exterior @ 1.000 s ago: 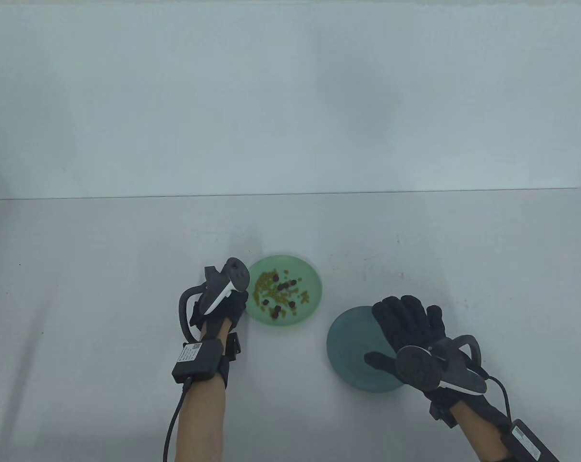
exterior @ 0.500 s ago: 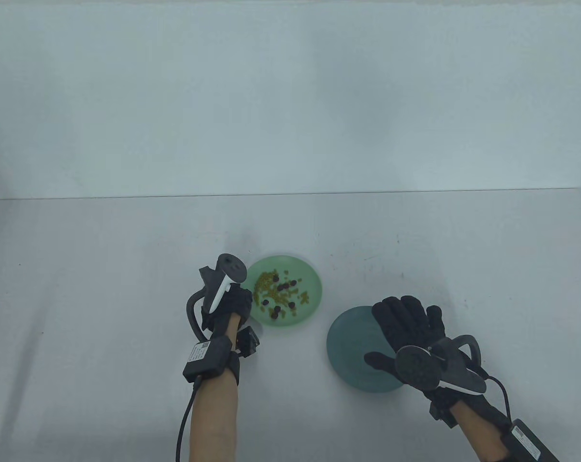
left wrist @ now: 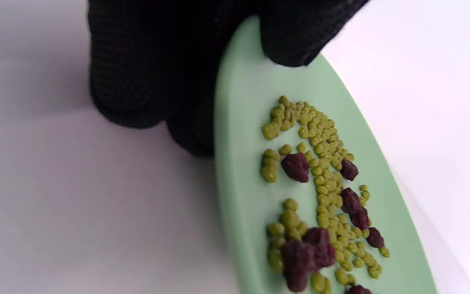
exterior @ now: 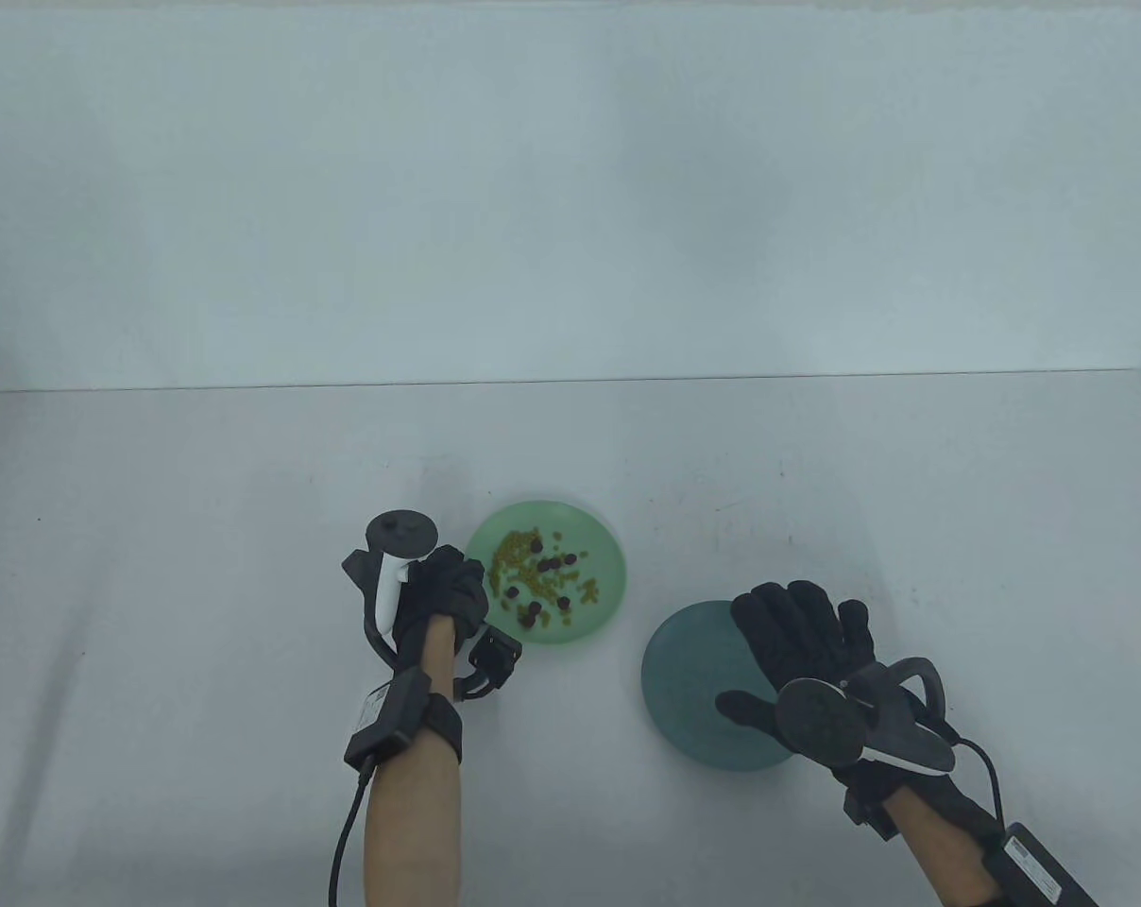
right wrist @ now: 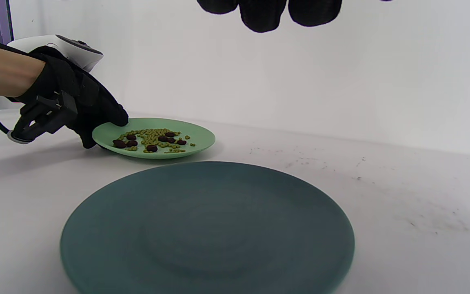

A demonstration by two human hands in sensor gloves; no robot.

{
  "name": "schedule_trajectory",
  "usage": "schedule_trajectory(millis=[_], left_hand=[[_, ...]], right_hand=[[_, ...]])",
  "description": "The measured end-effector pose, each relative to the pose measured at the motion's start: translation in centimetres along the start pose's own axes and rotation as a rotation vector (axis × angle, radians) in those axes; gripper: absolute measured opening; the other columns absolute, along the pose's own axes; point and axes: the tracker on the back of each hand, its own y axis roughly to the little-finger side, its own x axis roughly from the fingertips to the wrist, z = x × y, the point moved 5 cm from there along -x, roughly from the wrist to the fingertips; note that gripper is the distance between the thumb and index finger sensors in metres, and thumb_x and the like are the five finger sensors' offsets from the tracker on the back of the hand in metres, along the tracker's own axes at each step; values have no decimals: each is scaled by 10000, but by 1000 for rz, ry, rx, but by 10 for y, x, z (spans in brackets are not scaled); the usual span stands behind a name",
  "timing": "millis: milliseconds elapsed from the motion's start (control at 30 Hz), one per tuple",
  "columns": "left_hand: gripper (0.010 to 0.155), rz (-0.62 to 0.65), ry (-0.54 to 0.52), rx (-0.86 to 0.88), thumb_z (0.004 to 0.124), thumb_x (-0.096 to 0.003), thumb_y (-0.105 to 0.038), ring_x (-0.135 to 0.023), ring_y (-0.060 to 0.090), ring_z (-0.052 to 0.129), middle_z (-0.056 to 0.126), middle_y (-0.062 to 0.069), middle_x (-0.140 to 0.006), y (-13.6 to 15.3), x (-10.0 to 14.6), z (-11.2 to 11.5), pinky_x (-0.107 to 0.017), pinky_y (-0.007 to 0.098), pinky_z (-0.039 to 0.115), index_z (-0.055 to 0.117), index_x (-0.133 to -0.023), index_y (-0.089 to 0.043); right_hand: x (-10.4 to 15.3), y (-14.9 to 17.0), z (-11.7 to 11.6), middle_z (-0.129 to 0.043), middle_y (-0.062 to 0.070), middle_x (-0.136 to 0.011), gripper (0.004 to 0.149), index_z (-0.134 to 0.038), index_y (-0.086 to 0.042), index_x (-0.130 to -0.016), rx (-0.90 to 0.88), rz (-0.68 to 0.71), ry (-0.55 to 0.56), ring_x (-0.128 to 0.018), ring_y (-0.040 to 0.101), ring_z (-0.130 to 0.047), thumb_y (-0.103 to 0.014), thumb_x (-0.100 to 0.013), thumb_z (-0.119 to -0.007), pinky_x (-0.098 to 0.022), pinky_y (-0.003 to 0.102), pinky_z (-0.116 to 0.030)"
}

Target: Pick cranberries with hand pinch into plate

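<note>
Fingers (left wrist: 292, 45) of the left hand (exterior: 443, 595) pinch the green plate (exterior: 608, 567) rim, cranberries (left wrist: 296, 166) still unpicked among the peas, right hand (exterior: 802, 642) splayed over the empty teal plate (right wrist: 206, 228), so first pick comes next.

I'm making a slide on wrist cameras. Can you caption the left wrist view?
Gloved left hand grips the light green plate by its rim, cranberries scattered among green beans.

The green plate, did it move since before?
Yes. The green plate slid a little left, away from the blue plate, which stayed put. The left hand grips its rim and moved left too.
</note>
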Motion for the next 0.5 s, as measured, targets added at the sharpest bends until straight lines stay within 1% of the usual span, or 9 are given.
schedule_trajectory(millis=[133, 267, 367, 500], left_hand=[[480, 16, 16, 20, 702, -590, -234, -530, 271, 1061, 888, 215, -787, 1, 0, -1, -424, 369, 919, 671, -1009, -2], [481, 33, 32, 45, 700, -591, -235, -523, 269, 1063, 892, 202, -808, 0, 4, -5, -417, 364, 922, 668, -1011, -4], [482, 52, 33, 52, 693, -594, -237, -507, 257, 1065, 894, 191, -809, -3, 10, -12, -404, 353, 925, 656, -1017, -9], [483, 94, 33, 38, 675, -599, -241, -480, 235, 1067, 894, 176, -803, -11, 24, -26, -381, 337, 928, 634, -1020, -7]], right_hand=[[0, 0, 0, -456, 193, -1251, 915, -355, -117, -1203, 2, -2, -2, -1120, 534, -487, -715, -520, -471, -724, 744, -420], [0, 1, 0, -457, 192, -1251, 915, -357, -116, -1202, 2, -5, 0, -1118, 532, -493, -715, -520, -471, -724, 744, -420], [0, 1, 0, -458, 194, -1250, 915, -357, -116, -1202, 2, -6, 0, -1117, 531, -495, -715, -520, -471, -724, 744, -420], [0, 1, 0, -457, 192, -1250, 915, -357, -116, -1202, 1, -4, 0, -1119, 532, -491, -715, -519, -471, -724, 744, -420]])
